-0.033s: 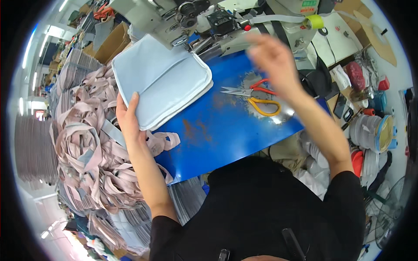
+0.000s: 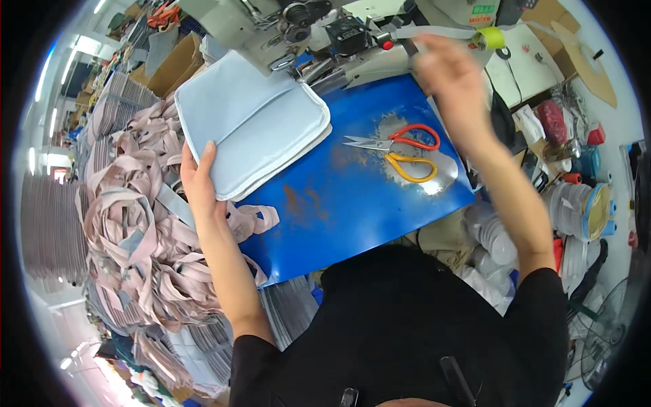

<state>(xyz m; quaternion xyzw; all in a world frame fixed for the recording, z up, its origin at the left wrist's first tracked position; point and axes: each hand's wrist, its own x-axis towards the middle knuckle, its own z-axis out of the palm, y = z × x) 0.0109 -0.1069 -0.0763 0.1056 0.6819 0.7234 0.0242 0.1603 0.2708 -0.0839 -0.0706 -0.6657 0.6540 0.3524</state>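
My left hand (image 2: 199,180) grips the lower left edge of a light blue padded fabric piece (image 2: 247,122) with white edging, thumb on top and fingers underneath. The piece lies tilted, its far edge reaching the metal parts of a sewing machine (image 2: 366,57). Near the white strip (image 2: 427,32) to the right of the machine, my right hand (image 2: 449,71) is raised and smeared by motion, so its grip is unclear. Below that hand, scissors (image 2: 385,145) with one red and one yellow handle lie spread on the blue tabletop (image 2: 339,230).
Left of the table are a tangled heap of pinkish fabric strips (image 2: 125,224) and stacked grey fabric pieces (image 2: 51,230). A cardboard box (image 2: 178,68) stands behind them. On the right are a yellow-green tape roll (image 2: 489,38), bundled white rolls (image 2: 569,203) and a fan (image 2: 610,332).
My right hand has moved right and slightly away from me, uncovering the red scissor handle. My left hand and the padded piece stay nearly still.
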